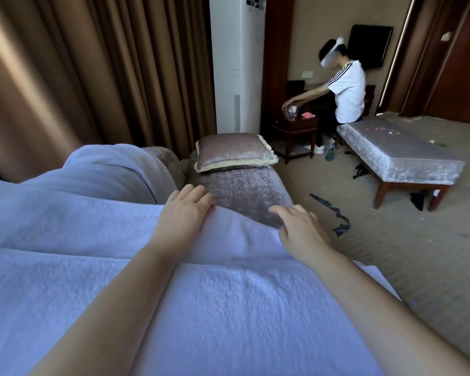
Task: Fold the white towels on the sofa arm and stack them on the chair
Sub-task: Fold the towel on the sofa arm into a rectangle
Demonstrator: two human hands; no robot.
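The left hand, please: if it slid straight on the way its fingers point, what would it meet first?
Probably the cushion further along the sofa arm; only bare velvet separates it from the left hand, though depth is unclear.

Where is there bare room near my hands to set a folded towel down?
One bare strip: the sofa arm between your left hand, right hand and the cushion. The bench top this side of the seated person is bare too. Crowded on the left: the spread towel and a heaped towel.
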